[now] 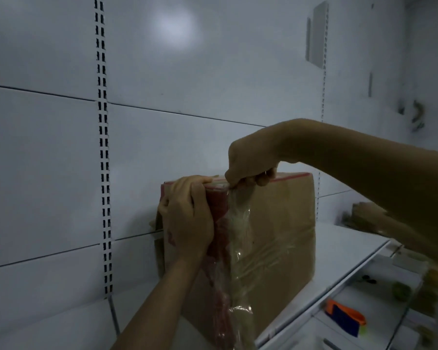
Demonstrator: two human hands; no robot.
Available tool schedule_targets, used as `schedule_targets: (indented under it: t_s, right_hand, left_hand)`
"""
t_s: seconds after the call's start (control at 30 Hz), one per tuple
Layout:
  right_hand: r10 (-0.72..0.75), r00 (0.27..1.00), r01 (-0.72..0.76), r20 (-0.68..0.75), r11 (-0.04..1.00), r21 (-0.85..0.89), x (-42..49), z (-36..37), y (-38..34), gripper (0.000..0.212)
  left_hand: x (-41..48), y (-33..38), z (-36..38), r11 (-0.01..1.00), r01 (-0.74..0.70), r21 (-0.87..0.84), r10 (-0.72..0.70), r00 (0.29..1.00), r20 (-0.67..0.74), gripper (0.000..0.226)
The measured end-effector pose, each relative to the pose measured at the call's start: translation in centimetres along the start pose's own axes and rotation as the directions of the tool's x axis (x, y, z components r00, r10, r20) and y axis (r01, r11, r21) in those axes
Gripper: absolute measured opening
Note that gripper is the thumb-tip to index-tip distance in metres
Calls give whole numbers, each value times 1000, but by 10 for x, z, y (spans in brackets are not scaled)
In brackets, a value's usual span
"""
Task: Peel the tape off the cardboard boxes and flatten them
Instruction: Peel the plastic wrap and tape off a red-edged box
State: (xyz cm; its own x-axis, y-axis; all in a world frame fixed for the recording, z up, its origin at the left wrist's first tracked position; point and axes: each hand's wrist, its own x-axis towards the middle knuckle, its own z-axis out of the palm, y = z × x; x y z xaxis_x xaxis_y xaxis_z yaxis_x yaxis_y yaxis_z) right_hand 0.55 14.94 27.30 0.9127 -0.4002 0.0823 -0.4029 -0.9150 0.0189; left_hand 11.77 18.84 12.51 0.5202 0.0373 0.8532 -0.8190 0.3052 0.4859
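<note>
In the head view, a dim room is backed by a white panelled metal wall (48, 147) crossed by black-slotted vertical uprights (104, 173), with a soft glare of light (175, 27) high on it. A brown cardboard box (283, 223) with a red-printed edge stands upright on a white metal shelf (339, 248) against that wall. The left hand (187, 213) grips the box's upper left corner. The right hand (253, 160) pinches a clear plastic tape strip (238, 248) at the top edge; the strip hangs loose down the box's front. Crumpled brown cardboard (364, 213) lies further right on the shelf, and an orange-and-blue object (344, 318) rests on a lower shelf.
</note>
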Motion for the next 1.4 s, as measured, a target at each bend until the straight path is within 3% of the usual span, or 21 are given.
schedule_targets:
  t_s: [0.1,0.27,0.33,0.37,0.43,0.47,0.53,0.67,0.83,0.9,0.97,1.07,1.2,1.3,1.37,1.4]
  right_hand:
    - [-132,989,131,-64,991,-21,-6,8,4,33]
    - [-419,844,215,-334,836,-504,-16,30,13,30]
    - [-428,793,228,-434,869,-440,-17,39,19,31]
    - [-364,801,238,-476,922,-304,-18,41,21,35]
    - [-159,881,198,-447,979,41,-17,42,18,52]
    - [-74,914,131,-398,984,118,-14,41,15,60]
    - [13,959,-1,-285,999,43,-4,33,9,66]
    - [5,996,1,-86,997,74,4,14,7,46]
    - [-78,982,108,-174,980,169,-2,21,12,36]
    - [-77,972,106,-222,987,121,-5,24,15,39]
    - [-30,971,18,-236,999,-49,-6,25,16,48]
    - [53,987,-75,-154,987,-141,-3,21,17,56]
    - [-102,989,92,-103,991,-94,0,11,9,39]
    - [-243,951,218,-188,965,-145,-6,12,6,39]
    - [-343,886,245,-313,918,-312,-12,23,10,39]
    - [-425,816,223,-391,856,-466,-15,32,13,37]
  left_hand:
    - [1,-3,-2,1000,-29,11,29,1000,-1,53]
    - [-1,4,-5,1000,-14,22,14,999,43,55]
    - [-1,5,-6,1000,7,10,-8,999,54,56]
    - [-1,5,-6,1000,15,14,-16,998,60,56]
    - [-1,7,-7,999,17,34,-20,997,71,56]
    - [-1,8,-6,999,18,37,-20,997,74,55]
    - [-2,7,-6,999,15,35,-17,998,65,53]
    - [-2,6,-6,999,5,34,-7,998,58,56]
    - [-1,7,-5,999,0,36,-2,999,41,55]
    - [-1,7,-3,999,0,39,-2,999,43,53]
    - [0,6,-2,1000,1,29,-2,999,41,49]
    - [0,4,-1,1000,-8,14,8,1000,17,47]
    - [1,0,1,999,-45,6,45,999,-20,50]
    - [2,-2,-1,998,-59,13,60,998,-27,45]
    - [3,-2,0,998,-65,6,65,998,-20,40]
    - [3,-2,1,998,-65,2,65,998,-20,39]
